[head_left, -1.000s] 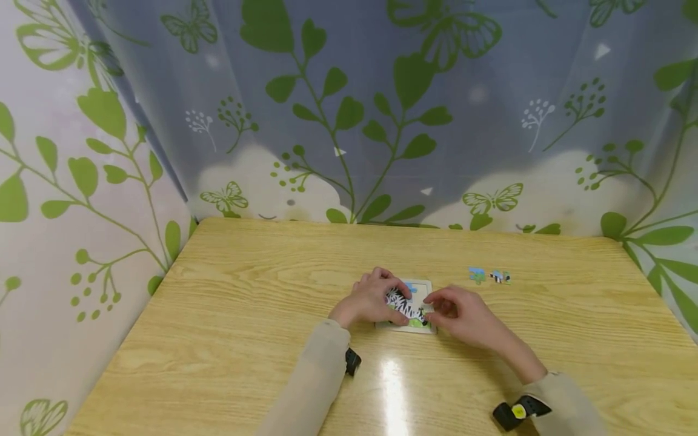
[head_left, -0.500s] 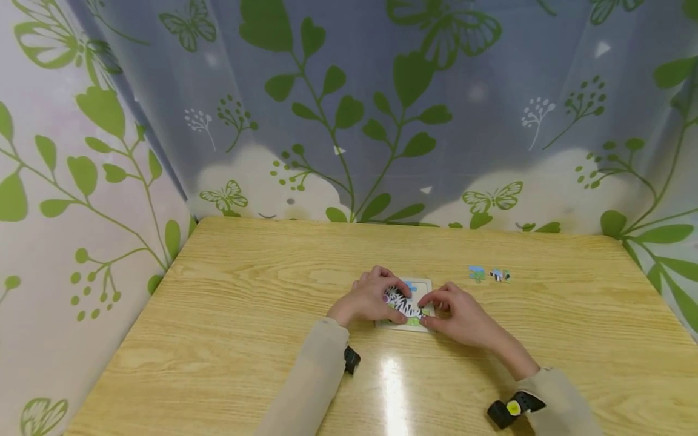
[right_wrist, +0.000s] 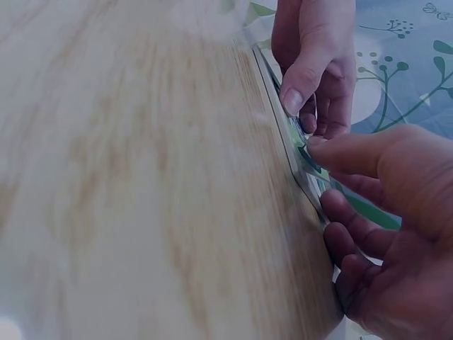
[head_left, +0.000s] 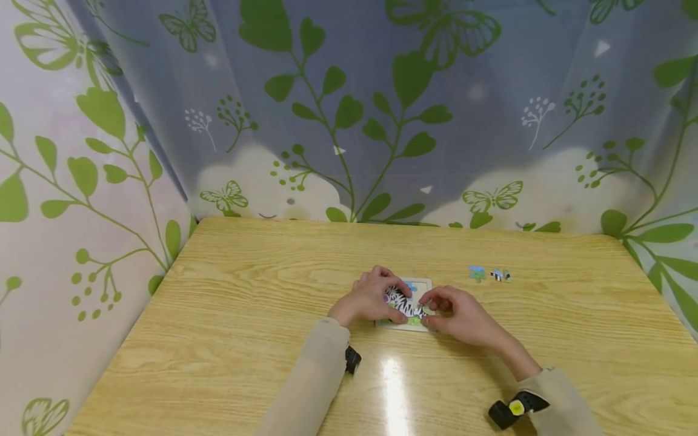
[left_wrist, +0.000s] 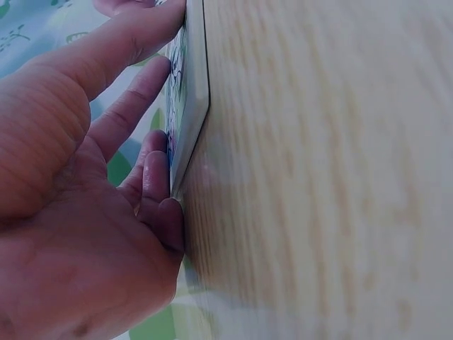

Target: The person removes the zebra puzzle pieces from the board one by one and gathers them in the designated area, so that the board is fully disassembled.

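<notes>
A small zebra jigsaw puzzle in a pale tray [head_left: 422,288] lies on the table in the head view. My left hand [head_left: 373,295] spans its left side, fingertips and thumb pressing on the printed face; the left wrist view has those fingers spread against the board's edge [left_wrist: 191,117]. Over the right side, my right hand [head_left: 462,316] pinches a puzzle piece [head_left: 428,310] between thumb and forefinger, low over the tray. In the right wrist view the right thumb [right_wrist: 354,152] covers part of a green piece, and the other fingers curl beside the tray's edge.
Two loose bits of puzzle, a blue-and-green piece [head_left: 476,274] and a black-and-white piece [head_left: 500,275], lie behind the right hand on the wooden table [head_left: 245,284]. A leaf-print curtain [head_left: 371,151] hangs along the table's back edge. Both wrists wear black straps.
The right hand has moved slightly left and inward over the tray, bringing the piece onto its right side. The left hand stays put, and the loose pieces have not moved.
</notes>
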A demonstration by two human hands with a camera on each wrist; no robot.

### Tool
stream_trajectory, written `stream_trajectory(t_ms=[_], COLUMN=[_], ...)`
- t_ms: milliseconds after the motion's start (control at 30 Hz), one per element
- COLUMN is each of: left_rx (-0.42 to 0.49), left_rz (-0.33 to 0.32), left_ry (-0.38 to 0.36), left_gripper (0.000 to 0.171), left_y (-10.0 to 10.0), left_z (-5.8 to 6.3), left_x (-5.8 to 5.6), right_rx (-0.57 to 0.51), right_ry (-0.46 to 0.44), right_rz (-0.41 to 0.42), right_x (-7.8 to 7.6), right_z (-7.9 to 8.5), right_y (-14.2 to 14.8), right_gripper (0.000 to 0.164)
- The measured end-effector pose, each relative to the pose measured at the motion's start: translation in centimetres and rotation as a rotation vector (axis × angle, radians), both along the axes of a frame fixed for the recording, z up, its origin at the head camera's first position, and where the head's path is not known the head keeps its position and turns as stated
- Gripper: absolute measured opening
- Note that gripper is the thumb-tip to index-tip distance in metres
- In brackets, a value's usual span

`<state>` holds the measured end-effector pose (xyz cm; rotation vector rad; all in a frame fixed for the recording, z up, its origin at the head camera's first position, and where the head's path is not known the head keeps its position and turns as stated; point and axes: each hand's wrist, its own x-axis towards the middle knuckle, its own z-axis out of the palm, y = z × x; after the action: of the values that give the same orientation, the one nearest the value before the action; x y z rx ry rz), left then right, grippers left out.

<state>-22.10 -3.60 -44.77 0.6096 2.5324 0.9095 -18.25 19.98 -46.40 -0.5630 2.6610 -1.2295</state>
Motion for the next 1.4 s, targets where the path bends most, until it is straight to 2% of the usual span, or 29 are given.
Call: stream_trajectory(t_ms=[267,500,833,1100,1400], left_rx=[0.001,-0.004,-0.005,-0.009,-0.001], left_rz=[-0.002,0.002,0.0,0.0,0.005], left_ry=[-0.003,-0.007,-0.009,-0.004,-0.006], left_gripper=[0.039,0.039,0.038,0.038,0.038], left_y=[0.0,0.0,0.0,0.1,0.0], left_z=[0.0,-0.1,0.0,0.0,-0.1], left_x=[0.0,-0.1,-0.1,-0.1,-0.1], right_rx=[-0.092,-0.112,-0.115,-0.114,-0.11], right_ry=[-0.058,-0.093,-0.082,-0.078,-0.081], right_rz=[0.024,0.007,-0.038,-0.083,-0.144], right_x=[0.1,0.1,0.1,0.0,-0.2], right_z=[0.3,0.4,0.7,1.3,1.5], right_y=[0.2,0.2,0.6,2.1,5.3], right_gripper=[0.023,0.021,0.019,0.021,0.023])
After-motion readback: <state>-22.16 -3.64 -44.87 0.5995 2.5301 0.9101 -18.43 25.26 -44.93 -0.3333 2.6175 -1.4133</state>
